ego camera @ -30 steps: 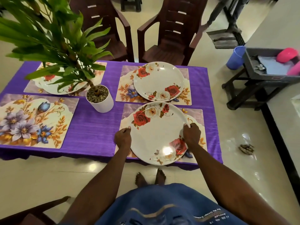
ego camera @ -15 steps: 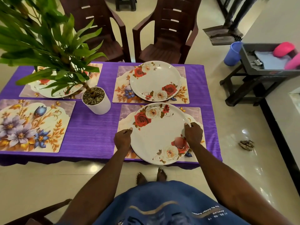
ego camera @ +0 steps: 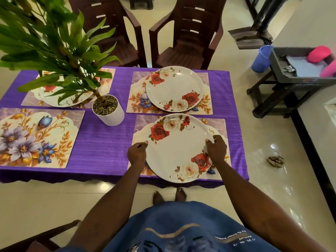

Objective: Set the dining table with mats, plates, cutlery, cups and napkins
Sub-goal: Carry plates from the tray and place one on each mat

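A floral plate (ego camera: 179, 148) is being held at its two opposite rims over the near-right placemat (ego camera: 221, 124), its near edge reaching just past the mat toward the table edge. The left hand (ego camera: 136, 154) is being kept curled at the left rim, thumb tip on the upper lip and the other fingers tucked beneath; the right hand (ego camera: 216, 149) is being closed on the right rim in the same way, fingertips (ego camera: 209, 141) hooked over the lip. Whether the plate is being fully rested on the mat or is being carried slightly above it cannot be told.

The plate is being judged as stiff, light, smooth and glossy, so likely slippery at the rim and liable to chip if dropped. The opposite rims are being judged the soundest place to take it, thumbs above and fingers below.

Just beyond the fingertips, a second plate (ego camera: 174, 89) is lying on the far-right mat (ego camera: 206, 106). Well left of the left knuckles, a bare mat (ego camera: 39, 137) is waiting, with a potted plant (ego camera: 107, 110) between. Well right of the right hand, a grey tray (ego camera: 283, 77) of cutlery and pink items is standing on a stool.
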### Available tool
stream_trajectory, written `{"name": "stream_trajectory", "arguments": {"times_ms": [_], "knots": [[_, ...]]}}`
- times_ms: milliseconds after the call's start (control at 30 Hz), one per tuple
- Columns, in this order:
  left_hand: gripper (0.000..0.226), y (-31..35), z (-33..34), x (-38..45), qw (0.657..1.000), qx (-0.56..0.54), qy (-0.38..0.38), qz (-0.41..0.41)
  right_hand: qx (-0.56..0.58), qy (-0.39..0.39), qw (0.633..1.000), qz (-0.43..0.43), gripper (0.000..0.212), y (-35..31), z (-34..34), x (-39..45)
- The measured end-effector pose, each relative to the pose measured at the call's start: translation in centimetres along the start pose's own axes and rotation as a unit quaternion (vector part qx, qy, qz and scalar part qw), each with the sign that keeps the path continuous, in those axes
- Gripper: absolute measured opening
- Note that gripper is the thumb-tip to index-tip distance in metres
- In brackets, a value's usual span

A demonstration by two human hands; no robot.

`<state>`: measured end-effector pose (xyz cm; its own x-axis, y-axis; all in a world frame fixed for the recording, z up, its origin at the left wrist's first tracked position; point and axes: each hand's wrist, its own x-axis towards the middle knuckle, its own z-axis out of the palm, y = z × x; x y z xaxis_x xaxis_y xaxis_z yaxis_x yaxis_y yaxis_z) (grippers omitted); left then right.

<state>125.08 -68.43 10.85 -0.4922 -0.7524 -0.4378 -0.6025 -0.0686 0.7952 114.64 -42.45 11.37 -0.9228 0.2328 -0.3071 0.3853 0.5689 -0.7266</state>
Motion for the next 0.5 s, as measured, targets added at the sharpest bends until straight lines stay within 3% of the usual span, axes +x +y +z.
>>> {"name": "stream_trajectory", "arguments": {"times_ms": [500], "knots": [[0.022,-0.39,-0.72,0.60,0.999,-0.026,0.000,-0.019,0.048,-0.019,0.999,0.010,0.034,-0.08,0.03,0.28]]}}
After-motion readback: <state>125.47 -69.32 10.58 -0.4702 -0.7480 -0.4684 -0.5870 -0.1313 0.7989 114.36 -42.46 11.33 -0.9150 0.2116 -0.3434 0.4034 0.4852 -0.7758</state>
